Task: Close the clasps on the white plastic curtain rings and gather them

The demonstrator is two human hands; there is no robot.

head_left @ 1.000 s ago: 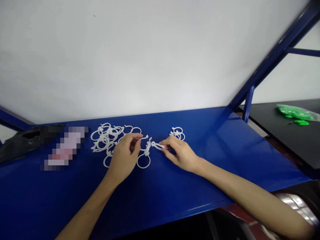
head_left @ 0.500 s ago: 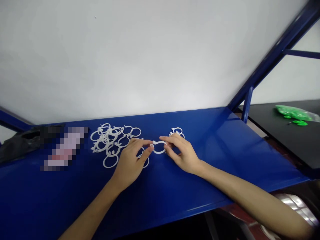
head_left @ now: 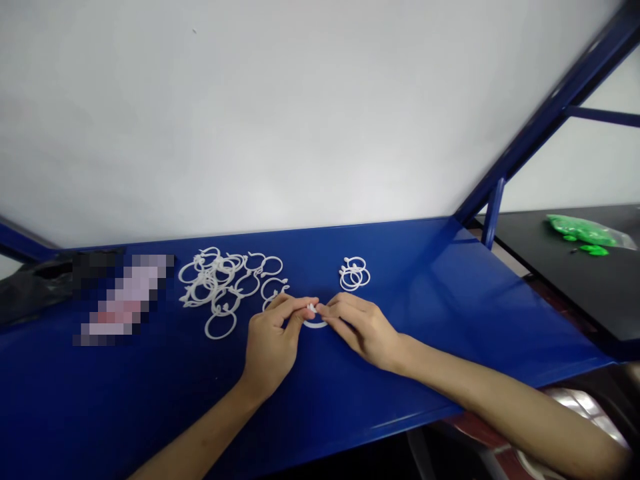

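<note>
Between my hands is a white plastic ring point(head_left: 315, 325) with small knobbed ends. My left hand point(head_left: 276, 340) pinches it at the ends with thumb and forefinger. From the other side, my right hand point(head_left: 363, 327) is closed on the same ring, fingertips almost touching those of the left. My fingers cover much of its upper part, so I cannot tell whether its ends are joined. Left of my hands lies a loose heap of similar white rings point(head_left: 220, 277), several with gaps showing. A smaller group of white rings point(head_left: 355, 274) lies behind my right hand.
The blue metal table point(head_left: 410, 267) ends at a white wall point(head_left: 320, 120). At the left lie a blurred-out pinkish item point(head_left: 123, 300) and a black bag point(head_left: 30, 287). Right of a blue frame post point(head_left: 493, 210), a black table point(head_left: 540, 250) bears a clear bag of green pieces point(head_left: 583, 230).
Both hands have come closer together and slightly nearer to me, bringing their fingertips together at the ring's ends. The small group of rings on the right is now uncovered.
</note>
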